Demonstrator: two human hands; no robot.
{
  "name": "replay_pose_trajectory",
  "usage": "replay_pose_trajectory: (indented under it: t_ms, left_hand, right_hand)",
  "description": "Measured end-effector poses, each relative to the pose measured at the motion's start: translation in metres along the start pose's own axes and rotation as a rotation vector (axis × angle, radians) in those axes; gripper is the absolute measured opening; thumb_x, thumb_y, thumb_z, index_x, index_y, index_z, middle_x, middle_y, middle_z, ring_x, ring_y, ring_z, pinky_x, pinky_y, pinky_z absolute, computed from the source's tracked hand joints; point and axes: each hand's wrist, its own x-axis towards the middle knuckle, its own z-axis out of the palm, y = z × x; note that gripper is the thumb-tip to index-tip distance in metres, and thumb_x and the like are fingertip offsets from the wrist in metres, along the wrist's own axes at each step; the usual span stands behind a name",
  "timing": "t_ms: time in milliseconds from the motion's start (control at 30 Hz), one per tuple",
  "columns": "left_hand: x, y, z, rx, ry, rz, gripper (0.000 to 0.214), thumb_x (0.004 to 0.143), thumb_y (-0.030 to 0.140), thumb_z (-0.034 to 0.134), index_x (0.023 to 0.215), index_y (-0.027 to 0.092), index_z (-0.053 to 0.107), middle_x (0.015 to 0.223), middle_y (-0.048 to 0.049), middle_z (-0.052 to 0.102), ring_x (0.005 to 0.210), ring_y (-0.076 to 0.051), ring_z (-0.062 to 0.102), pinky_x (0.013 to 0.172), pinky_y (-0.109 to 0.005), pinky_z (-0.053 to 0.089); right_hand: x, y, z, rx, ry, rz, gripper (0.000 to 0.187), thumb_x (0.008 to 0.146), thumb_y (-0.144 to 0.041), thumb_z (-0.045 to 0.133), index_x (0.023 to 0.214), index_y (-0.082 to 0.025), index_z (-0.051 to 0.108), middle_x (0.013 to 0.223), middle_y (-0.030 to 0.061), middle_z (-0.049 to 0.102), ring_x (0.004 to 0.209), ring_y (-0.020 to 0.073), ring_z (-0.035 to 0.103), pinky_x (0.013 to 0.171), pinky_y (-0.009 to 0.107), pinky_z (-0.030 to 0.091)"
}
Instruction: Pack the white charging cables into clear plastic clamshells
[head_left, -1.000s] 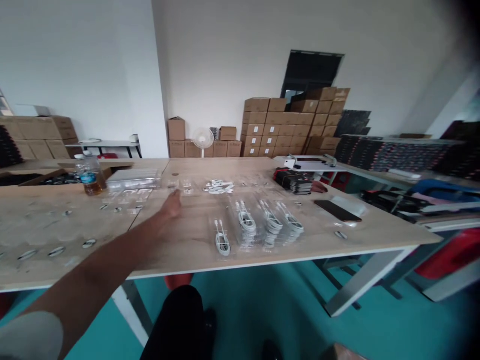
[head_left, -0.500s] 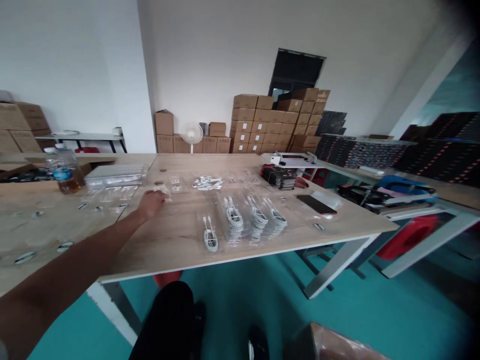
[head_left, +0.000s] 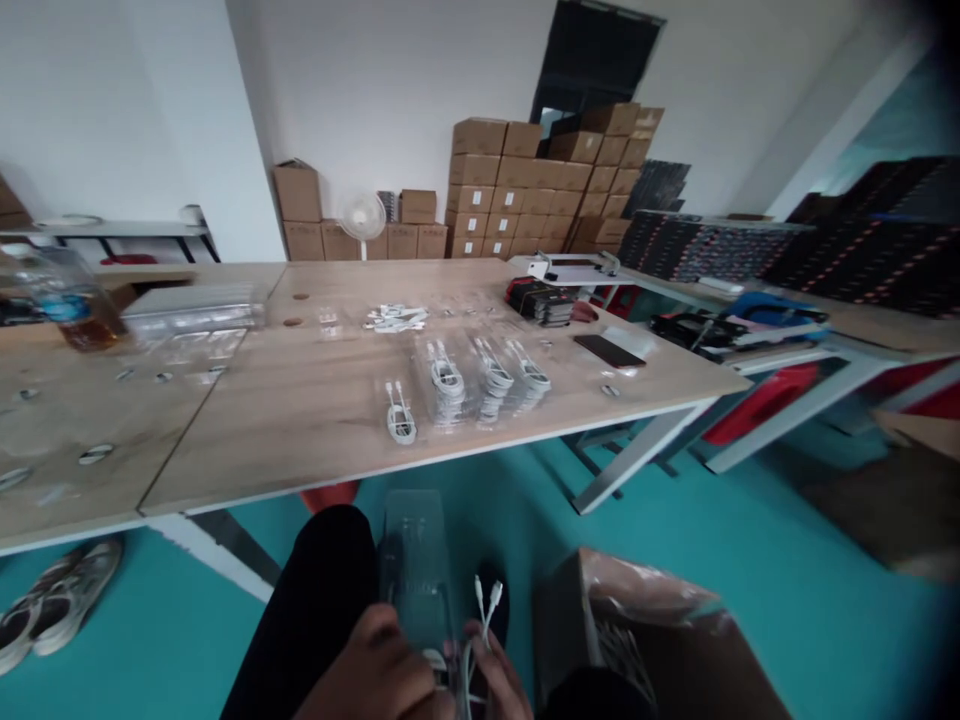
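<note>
Low in front of my lap, my left hand [head_left: 382, 665] is closed on a clear plastic blister tray [head_left: 416, 570], which stands up from the fingers. Close beside it, my right hand [head_left: 501, 672] grips a coiled white cable [head_left: 494, 598], its two plugs pointing upward. The lower parts of both hands run out of the picture. On the table [head_left: 300, 440], one cable in a clear tray [head_left: 401, 425] lies near the front edge. To its right are stacked trays with white cables [head_left: 448, 378].
An open carton [head_left: 559, 620] with more white cables stands on the floor at right. Farther back on the table are loose white pieces [head_left: 396, 318], a phone [head_left: 609, 350] and a bundle of dark packs [head_left: 540, 300]. Bottles [head_left: 75, 305] stand at left.
My left hand has come back from the far left of the table to my lap and now holds the clear tray. My right hand has come into view with a cable. The view has tilted down.
</note>
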Motion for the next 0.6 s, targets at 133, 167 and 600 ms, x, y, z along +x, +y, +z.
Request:
replay_pose_trajectory:
  t_ms: [133,167,600]
  left_hand:
    - [-0.024,0.022,0.063,-0.057,0.007,0.033,0.028,0.090,0.021,0.045,0.064,0.021,0.057,0.057,0.0008,0.053,0.055,-0.013,0.046,0.067,-0.032,0.034]
    - [-0.029,0.024,0.072,-0.084,-0.013,0.035,0.027,0.089,0.020,0.045,0.064,0.021,0.057,0.057,0.0008,0.053,0.055,-0.013,0.046,0.068,-0.032,0.035]
    - [-0.030,-0.026,0.109,-1.568,0.112,-1.516,0.097,0.072,0.029,0.069,0.147,0.033,0.008,0.138,-0.0170,0.042,0.111,-0.030,0.058,0.088,-0.043,0.047]
  right_hand:
    - [-0.020,-0.007,0.003,0.076,-0.013,-0.063,0.052,0.060,-0.052,0.078,0.098,-0.024,0.057,0.082,0.0021,0.068,0.069,0.0178,0.064,0.061,0.029,0.049]
    - [-0.023,-0.009,0.003,0.054,-0.028,-0.100,0.048,0.060,-0.047,0.080,0.095,-0.023,0.057,0.078,-0.0002,0.066,0.066,0.0153,0.061,0.061,0.027,0.048]
    - [-0.019,-0.016,0.007,-0.378,0.138,-0.281,0.037,0.061,-0.048,0.075,0.076,-0.020,0.055,0.057,-0.0068,0.052,0.052,0.0117,0.048,0.051,0.024,0.041]
